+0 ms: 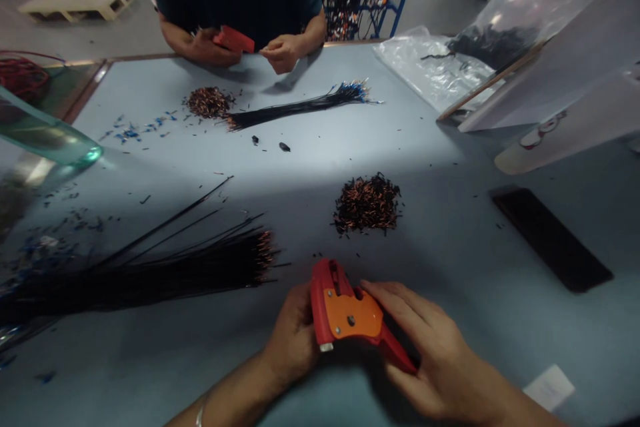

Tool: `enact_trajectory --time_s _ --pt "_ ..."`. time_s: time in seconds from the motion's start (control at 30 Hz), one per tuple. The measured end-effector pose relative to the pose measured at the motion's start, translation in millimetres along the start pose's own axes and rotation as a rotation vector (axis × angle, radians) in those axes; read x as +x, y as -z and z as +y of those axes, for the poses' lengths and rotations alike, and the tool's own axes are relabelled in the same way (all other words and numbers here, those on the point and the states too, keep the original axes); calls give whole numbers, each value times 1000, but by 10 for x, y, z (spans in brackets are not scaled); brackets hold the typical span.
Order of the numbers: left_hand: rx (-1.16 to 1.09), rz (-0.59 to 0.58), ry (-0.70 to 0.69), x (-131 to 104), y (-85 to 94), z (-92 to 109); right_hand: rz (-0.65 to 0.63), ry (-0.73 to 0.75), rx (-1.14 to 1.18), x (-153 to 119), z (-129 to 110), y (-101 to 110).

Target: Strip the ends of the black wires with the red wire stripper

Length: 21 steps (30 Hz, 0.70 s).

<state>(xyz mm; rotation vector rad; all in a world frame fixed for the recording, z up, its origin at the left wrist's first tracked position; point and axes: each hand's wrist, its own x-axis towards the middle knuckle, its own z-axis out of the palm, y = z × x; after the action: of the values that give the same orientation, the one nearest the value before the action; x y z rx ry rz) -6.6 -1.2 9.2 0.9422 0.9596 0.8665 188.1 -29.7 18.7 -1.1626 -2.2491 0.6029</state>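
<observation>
- My right grip (435, 347) is curled shut around the handles of a red and orange tool (354, 315), in front of me over the table (300, 387).
- My left grip (293, 333) touches the tool's left side. Its fingertips are hidden, so I cannot tell how far it is closed.
- The tool is red and chunky, with a smooth orange plate and a dark round screw in it.
- Left of it lies a big bunch of black wires (200, 273), copper ends facing right.
- On my right lies a flat black thing (553, 240).
- A heap of black and copper bits (367, 205) sits just past the tool, in the way of the far wires (300, 107), which have blue ends.
- Across the table, another person (235, 0) holds a red tool too.
</observation>
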Motion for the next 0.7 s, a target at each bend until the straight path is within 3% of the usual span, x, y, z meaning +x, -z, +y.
enact_trajectory --time_s 0.27,0.7 --pt "76 -48 -55 24 1 -2 31 37 36 -4 28 -40" --pt "153 -110 -93 18 8 2 53 73 -116 -55 63 -57"
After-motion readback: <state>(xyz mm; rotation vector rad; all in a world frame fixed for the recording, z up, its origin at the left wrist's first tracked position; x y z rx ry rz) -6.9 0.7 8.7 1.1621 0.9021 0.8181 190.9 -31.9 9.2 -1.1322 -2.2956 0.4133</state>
